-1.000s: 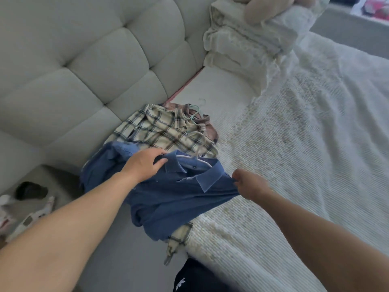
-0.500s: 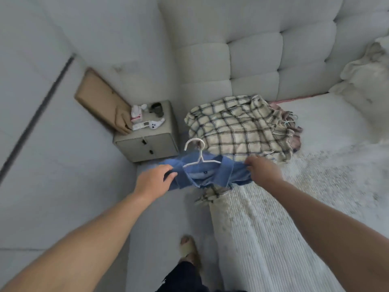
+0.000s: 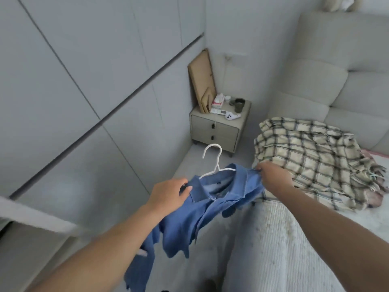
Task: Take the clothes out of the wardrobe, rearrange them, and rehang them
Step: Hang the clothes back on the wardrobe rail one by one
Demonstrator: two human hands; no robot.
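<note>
A blue collared shirt (image 3: 197, 213) hangs in the air on a white wire hanger (image 3: 213, 163), whose hook points up. My left hand (image 3: 168, 192) grips the shirt's left shoulder. At the other shoulder, my right hand (image 3: 271, 173) pinches the fabric. The shirt's body droops toward the floor between the bed and the wardrobe. A cream plaid shirt (image 3: 309, 157) lies crumpled on the bed, with a pinkish garment (image 3: 372, 157) partly hidden under it.
Grey wardrobe doors (image 3: 84, 81) fill the left, and an open door edge (image 3: 35, 216) juts in at lower left. A bedside table (image 3: 219, 131) with small items and a leaning board stands in the corner. The bed (image 3: 273, 249) and padded headboard (image 3: 341, 66) are right.
I have lifted the blue shirt off the bed and now hold it higher on its hanger. My view has swung left toward the wardrobe.
</note>
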